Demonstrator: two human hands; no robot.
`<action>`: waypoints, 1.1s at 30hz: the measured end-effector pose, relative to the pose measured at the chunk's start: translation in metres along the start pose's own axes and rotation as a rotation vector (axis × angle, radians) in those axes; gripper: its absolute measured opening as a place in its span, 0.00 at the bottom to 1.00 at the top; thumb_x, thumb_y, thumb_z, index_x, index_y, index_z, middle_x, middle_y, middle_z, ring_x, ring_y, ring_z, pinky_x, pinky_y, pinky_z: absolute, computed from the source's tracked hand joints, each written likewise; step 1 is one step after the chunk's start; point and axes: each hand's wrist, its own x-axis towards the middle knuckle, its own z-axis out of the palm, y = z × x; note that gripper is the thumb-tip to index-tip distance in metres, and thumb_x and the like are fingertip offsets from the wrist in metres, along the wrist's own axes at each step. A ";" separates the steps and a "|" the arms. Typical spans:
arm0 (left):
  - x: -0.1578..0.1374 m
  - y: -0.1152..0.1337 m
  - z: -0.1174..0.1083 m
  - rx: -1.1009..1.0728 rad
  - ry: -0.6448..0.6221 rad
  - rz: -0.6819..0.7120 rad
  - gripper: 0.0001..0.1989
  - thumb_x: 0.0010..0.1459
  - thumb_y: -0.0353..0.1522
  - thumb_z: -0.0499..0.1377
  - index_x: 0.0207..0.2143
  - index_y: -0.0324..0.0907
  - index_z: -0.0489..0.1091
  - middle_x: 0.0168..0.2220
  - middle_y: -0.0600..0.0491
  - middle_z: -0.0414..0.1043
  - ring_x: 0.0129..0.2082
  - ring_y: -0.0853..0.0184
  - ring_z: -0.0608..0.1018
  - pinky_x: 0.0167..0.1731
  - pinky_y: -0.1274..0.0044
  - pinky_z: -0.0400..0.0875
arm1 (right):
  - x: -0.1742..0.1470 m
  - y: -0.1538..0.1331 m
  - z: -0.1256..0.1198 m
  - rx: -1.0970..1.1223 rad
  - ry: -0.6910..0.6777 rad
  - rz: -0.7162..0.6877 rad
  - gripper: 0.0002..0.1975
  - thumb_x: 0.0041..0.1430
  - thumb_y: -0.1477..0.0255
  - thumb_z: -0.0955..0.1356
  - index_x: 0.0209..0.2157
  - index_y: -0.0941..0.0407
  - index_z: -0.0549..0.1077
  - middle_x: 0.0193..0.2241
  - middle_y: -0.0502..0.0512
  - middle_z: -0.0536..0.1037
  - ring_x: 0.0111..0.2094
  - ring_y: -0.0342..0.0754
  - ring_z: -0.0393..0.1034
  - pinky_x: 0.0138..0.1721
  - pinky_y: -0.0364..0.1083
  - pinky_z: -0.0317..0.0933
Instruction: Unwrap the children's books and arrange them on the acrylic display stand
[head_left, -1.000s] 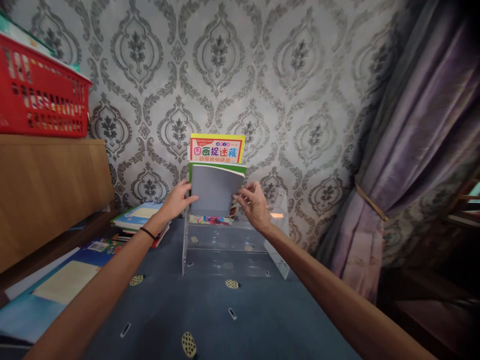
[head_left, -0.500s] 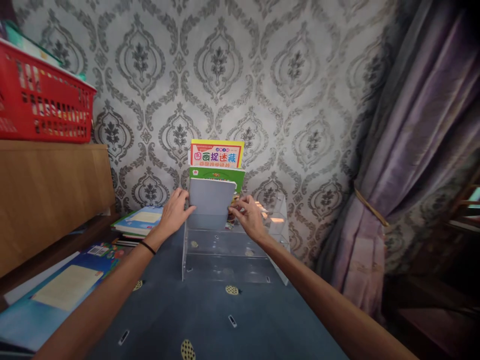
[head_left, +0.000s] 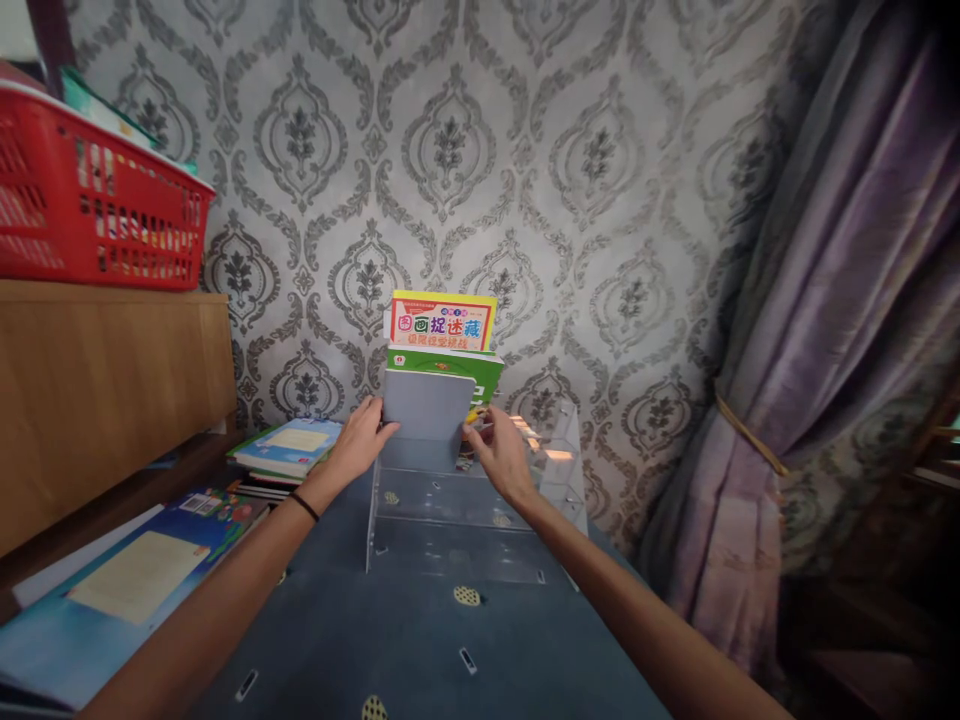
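A plain grey book stands upright at the front of a clear plastic tiered rack, its lower part seen through the plastic. My left hand holds its left edge, thumb in front and fingers at the side, partly hidden. On the right edge, my right hand has thumb and fingers closed in a pinch. Behind the grey book is a green book. Behind that rises a yellow-edged book with large coloured Chinese characters.
Left of the rack lies a stack of books, with a large blue book nearer me. A red basket sits on a wooden cabinet. Right hangs a tied purple curtain. Dark patterned cloth covers the table.
The view has shifted, so the scene sits slightly lower and further right. Both hands stay at the grey book's edges. More of the green cover shows to the right of the grey book.
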 end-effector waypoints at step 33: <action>0.011 -0.003 -0.006 -0.101 -0.097 -0.036 0.12 0.57 0.31 0.60 0.28 0.45 0.56 0.33 0.51 0.67 0.40 0.58 0.74 0.44 0.67 0.70 | 0.011 0.003 -0.002 0.020 -0.110 0.082 0.15 0.53 0.59 0.68 0.35 0.55 0.71 0.30 0.55 0.79 0.27 0.50 0.73 0.30 0.47 0.66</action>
